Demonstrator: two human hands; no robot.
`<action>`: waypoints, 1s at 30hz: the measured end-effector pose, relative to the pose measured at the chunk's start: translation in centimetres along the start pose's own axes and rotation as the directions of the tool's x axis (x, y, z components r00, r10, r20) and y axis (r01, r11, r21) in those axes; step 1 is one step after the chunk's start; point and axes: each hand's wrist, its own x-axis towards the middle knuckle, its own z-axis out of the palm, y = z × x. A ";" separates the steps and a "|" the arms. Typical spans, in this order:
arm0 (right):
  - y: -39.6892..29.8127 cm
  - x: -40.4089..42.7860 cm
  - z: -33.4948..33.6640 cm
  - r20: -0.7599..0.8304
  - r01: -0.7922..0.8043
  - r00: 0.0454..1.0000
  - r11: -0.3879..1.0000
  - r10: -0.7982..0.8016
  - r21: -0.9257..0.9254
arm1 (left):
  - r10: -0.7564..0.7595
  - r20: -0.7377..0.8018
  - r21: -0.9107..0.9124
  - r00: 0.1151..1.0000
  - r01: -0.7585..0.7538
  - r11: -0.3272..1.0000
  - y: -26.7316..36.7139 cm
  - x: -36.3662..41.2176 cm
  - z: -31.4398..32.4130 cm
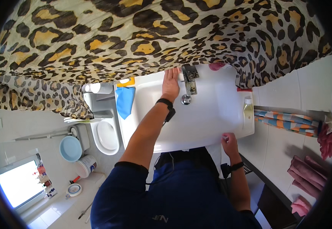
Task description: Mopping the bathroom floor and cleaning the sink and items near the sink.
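My left hand (pixel 170 84) reaches to the back of a white washbasin (pixel 200 123), fingers straight and close together. Its fingertips meet the hem of a leopard-print cloth (pixel 143 43), beside the chrome tap (pixel 190 86). What lies under that palm is hidden. A round metal drain (pixel 186 99) sits in the bowl just below the tap. At the front right edge is my right hand (pixel 230 144) with its fingers curled; whether it holds anything is unclear. A blue cloth (pixel 125 101) drapes over the left rim. On the right rim stands a bottle of pale yellow liquid (pixel 248 111).
The leopard-print cloth hangs low across the basin's back. Left are a toilet (pixel 105 136), a light blue tub (pixel 70 148) and a white bucket (pixel 85 166). Along the right wall hang a checked towel (pixel 286 123), a red mesh sponge (pixel 327 140) and mauve towels (pixel 307 174).
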 end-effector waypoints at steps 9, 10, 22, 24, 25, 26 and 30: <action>1.8 0.9 -0.2 0.026 0.035 0.999 0.998 -0.034 -0.043 | 0.254 0.136 -0.174 0.958 -0.229 0.958 -2.7 -4.3 -3.7; 2.0 0.9 -0.4 0.023 0.033 0.999 0.999 -0.032 -0.040 | 0.089 0.120 -0.385 0.989 -0.037 0.922 -2.2 -4.2 -3.9; 0.5 -1.9 -2.6 0.038 0.108 0.994 0.973 -0.102 -0.205 | 0.106 -0.220 -0.049 0.970 -0.120 0.992 1.2 -1.5 0.5; 0.6 -2.2 -2.7 0.037 0.112 0.994 0.972 -0.106 -0.209 | 0.070 -0.061 -0.116 0.996 -0.077 0.990 1.5 -4.0 2.1; 0.6 -2.0 -2.8 0.043 0.134 0.991 0.966 -0.127 -0.222 | 0.025 0.086 -0.171 0.996 -0.010 0.985 1.1 -5.4 3.2; 0.6 -1.8 -2.9 0.035 0.133 0.991 0.968 -0.129 -0.214 | -0.010 0.231 -0.214 0.973 0.061 0.975 0.9 -6.5 4.1; 0.9 -1.3 -3.6 0.037 0.135 0.991 0.979 -0.131 -0.152 | -0.231 0.277 -0.403 0.933 0.331 0.853 4.4 -8.6 5.2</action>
